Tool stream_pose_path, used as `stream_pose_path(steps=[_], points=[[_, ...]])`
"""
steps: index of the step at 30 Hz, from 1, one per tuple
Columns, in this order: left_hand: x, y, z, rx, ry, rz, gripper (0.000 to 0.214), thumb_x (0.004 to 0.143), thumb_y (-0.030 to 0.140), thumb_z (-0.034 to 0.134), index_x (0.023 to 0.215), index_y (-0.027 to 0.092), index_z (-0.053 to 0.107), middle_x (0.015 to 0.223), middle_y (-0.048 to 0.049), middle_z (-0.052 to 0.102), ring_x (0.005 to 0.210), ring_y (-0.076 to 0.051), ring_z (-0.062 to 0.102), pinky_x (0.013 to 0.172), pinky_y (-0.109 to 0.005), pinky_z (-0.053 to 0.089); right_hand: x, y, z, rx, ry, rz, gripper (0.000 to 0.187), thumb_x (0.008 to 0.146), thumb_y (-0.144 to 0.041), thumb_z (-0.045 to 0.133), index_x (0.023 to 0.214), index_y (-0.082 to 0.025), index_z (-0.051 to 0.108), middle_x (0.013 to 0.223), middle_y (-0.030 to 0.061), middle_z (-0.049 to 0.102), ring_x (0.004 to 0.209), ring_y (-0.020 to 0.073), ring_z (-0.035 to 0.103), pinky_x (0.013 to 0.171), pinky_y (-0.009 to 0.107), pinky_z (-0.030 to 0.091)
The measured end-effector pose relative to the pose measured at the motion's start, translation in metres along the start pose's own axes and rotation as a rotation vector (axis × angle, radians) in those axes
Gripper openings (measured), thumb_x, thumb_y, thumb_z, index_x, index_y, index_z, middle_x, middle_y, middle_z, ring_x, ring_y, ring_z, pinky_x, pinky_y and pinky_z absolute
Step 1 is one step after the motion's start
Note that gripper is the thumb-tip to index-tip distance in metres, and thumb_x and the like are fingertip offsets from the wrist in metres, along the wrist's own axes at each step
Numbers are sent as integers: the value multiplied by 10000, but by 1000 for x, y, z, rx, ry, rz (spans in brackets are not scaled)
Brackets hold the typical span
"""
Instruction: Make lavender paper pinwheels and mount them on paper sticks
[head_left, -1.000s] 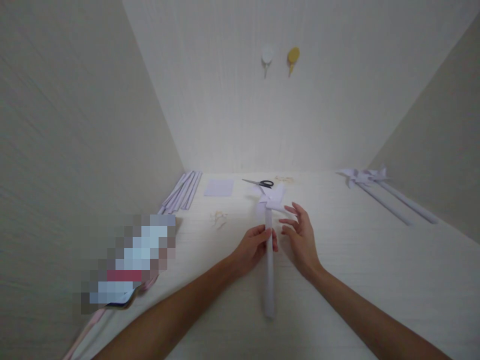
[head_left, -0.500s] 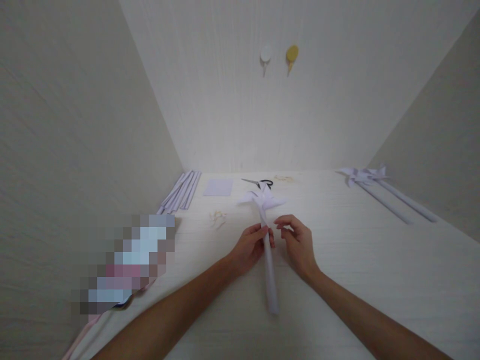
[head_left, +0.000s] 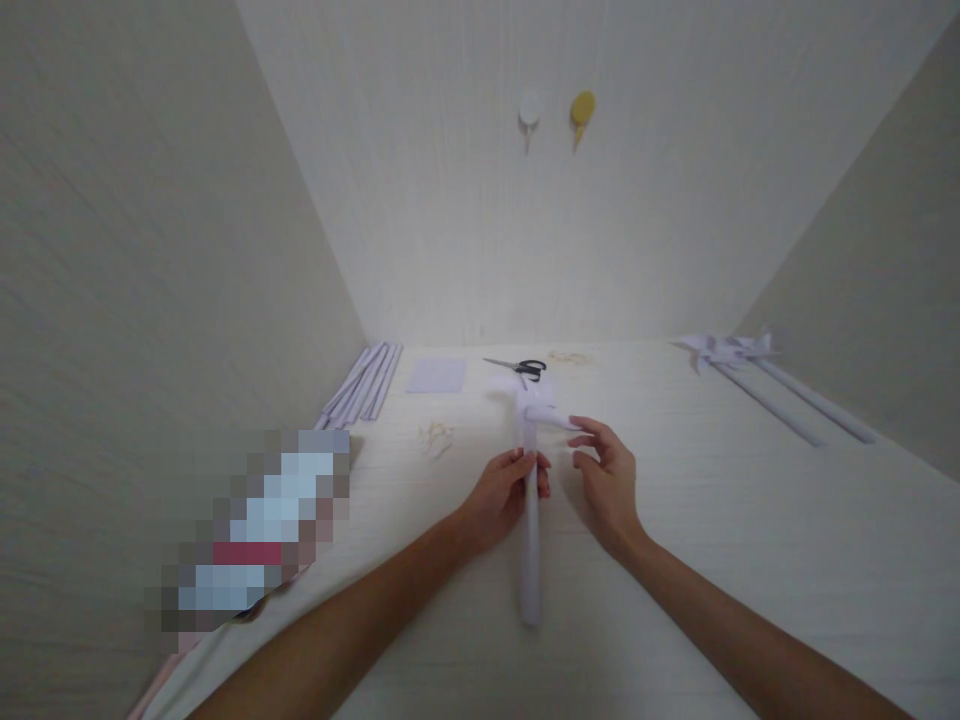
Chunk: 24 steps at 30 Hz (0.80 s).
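A pale lilac paper pinwheel (head_left: pixel 530 540) on a rolled paper stick is gripped by my left hand (head_left: pixel 506 490), thumb in front and fingers behind the stick. The stick's lower end points toward me. Its bladed head (head_left: pixel 534 393) is at the far end, smeared by motion, just in front of black-handled scissors (head_left: pixel 531 370). To the right, my right hand (head_left: pixel 607 480) is open, fingers bent and apart. Its index fingertip is beside the tip of one blade; whether they touch I cannot tell.
Several rolled paper sticks (head_left: pixel 367 382) lie at the back left, near a square paper sheet (head_left: pixel 436 375). Small pale strips (head_left: pixel 436 436) lie nearby. Two finished-looking pinwheels (head_left: pixel 780 400) rest at the right wall. Two hooks (head_left: pixel 582 108) hang on the back wall. A blurred-out object (head_left: pixel 262 520) is at left.
The pinwheel's head has turned, and its stick's lower end has swung left to stand straighter. My right hand has shifted slightly right, its fingers spreading more. My left hand keeps its hold.
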<state>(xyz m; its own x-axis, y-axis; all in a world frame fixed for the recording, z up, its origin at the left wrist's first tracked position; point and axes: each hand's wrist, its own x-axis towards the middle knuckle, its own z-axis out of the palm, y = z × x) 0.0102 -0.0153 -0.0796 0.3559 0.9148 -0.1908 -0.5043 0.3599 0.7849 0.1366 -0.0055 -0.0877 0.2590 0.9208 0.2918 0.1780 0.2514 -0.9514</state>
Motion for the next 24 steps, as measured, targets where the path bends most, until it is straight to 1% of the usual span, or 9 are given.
stream_pose_path(steps=[2,5,7,9,11,14,17,20,24], points=[[0,0,0,-17,5,-3,150,681,253,565,658,105,554,500,-3,501,474,-81,469,513,-207,332,-2,-1,0,-18,-44,-16,336,579,-74,374,837,-171,566,771,37,555,697,155,496,543,253,385],[0,0,0,-27,-1,0,146,679,248,569,657,104,554,514,-5,504,481,-81,470,515,-208,332,-7,-5,2,19,-203,-85,302,593,-73,367,768,-190,582,745,23,559,710,154,499,579,259,390],[0,0,0,-23,-3,6,147,673,248,577,655,105,555,516,-5,504,479,-79,466,514,-210,330,-9,-6,3,48,-265,-94,290,588,-66,359,730,-198,575,715,16,558,700,153,505,590,264,395],[0,0,-1,-17,-2,6,151,670,253,579,653,104,556,508,-4,501,475,-79,463,510,-211,327,-9,-5,3,70,-213,-66,251,565,-57,358,676,-194,536,675,11,539,678,149,503,573,259,394],[0,0,-1,-2,-1,0,162,673,261,574,650,101,557,493,-1,492,467,-80,460,506,-212,325,-6,0,3,113,-102,-16,261,542,-53,364,720,-191,497,729,15,538,669,140,502,545,247,392],[0,0,-1,34,-4,-2,165,687,263,555,651,102,557,469,4,479,446,-75,446,493,-209,314,2,9,2,209,11,81,479,522,-66,377,976,-214,420,1017,55,505,725,136,522,522,239,401],[0,0,-2,50,-13,-7,162,706,259,527,667,105,561,456,6,473,438,-74,441,476,-204,299,7,14,2,217,-6,96,602,509,-75,388,1091,-232,377,1187,75,415,818,149,522,591,270,428],[-1,1,-2,34,-7,-22,162,702,264,528,674,108,564,463,6,473,450,-78,446,474,-205,299,7,13,2,139,-54,62,529,506,-76,387,1015,-196,468,1090,72,500,821,160,516,694,311,419],[-1,2,-1,0,-2,-23,164,687,270,542,662,109,559,475,4,475,459,-81,448,483,-209,309,2,5,2,74,-78,54,388,500,-71,371,831,-174,546,795,39,585,731,164,519,645,299,411]])
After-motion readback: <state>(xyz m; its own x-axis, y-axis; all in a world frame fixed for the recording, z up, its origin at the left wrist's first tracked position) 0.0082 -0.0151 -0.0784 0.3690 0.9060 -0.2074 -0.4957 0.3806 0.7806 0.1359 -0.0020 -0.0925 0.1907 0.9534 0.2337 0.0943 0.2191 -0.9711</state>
